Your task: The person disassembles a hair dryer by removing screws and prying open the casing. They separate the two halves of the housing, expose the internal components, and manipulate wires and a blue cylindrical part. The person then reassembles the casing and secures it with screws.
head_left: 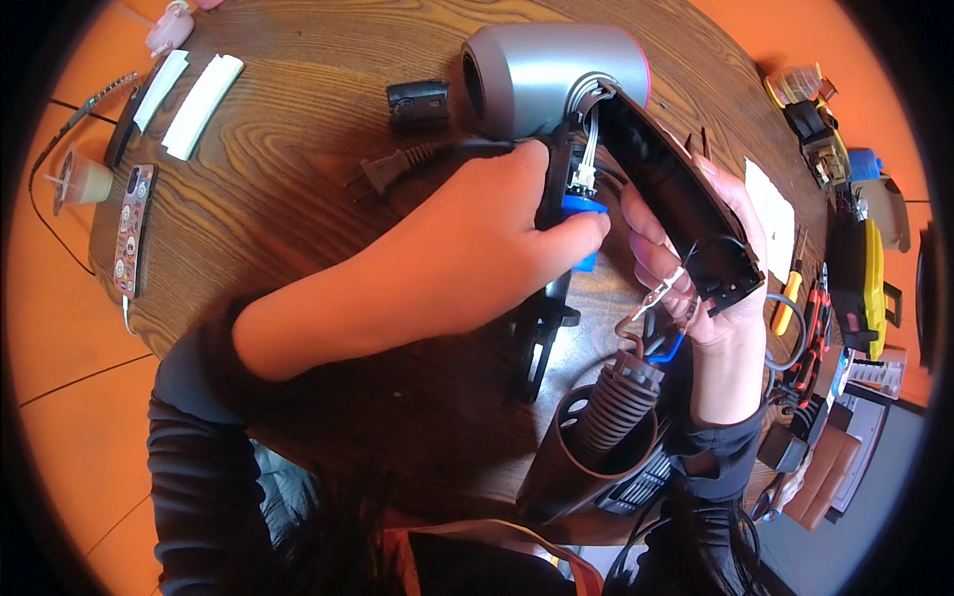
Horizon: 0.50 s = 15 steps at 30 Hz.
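A grey hair dryer (537, 79) with a pink rim lies on its side, its handle opened up. Out of its head run white wires (592, 134) to a small connector beside a blue part (584, 205). My left hand (517, 214) is closed at this spot, its thumb on the blue part and its other fingers against a long black inner strip (540, 343). In my right hand (740, 228) is the black hollow handle shell (676, 189), tilted, with the fingers wrapped round it. Bare wire ends (651, 298) hang by the right fingers, leading to a ribbed cord sleeve (611, 412).
The cord sleeve stands in a dark tube (556, 462) at the front. A plug (383, 174) and a black piece (417, 102) lie behind my left forearm. A phone (134, 228) and white strips (202, 106) are left; a yellow screwdriver (788, 298) and pliers (815, 318) right.
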Tool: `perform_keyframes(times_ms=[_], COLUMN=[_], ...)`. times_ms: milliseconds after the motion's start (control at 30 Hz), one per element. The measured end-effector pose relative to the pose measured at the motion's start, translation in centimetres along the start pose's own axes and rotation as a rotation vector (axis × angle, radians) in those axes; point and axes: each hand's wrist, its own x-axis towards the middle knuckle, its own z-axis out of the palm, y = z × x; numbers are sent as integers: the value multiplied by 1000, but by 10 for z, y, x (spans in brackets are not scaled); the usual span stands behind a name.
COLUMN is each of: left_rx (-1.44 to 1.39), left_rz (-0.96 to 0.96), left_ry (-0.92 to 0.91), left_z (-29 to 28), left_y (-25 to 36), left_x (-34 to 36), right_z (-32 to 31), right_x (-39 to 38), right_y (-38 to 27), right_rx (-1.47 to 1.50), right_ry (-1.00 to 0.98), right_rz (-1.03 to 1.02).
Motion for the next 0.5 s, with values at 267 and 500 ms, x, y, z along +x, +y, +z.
perform_keyframes(times_ms=[267, 500], left_rx=[-195, 35], left_rz=[-97, -94], left_ry=[-95, -91], left_z=[-7, -1], left_y=[14, 7], left_x=[-1, 1], right_z=[-9, -12], right_x=[1, 2], right_y=[-2, 0], right_rx=[230, 192], right_ry=[-52, -46], right_rz=[68, 66])
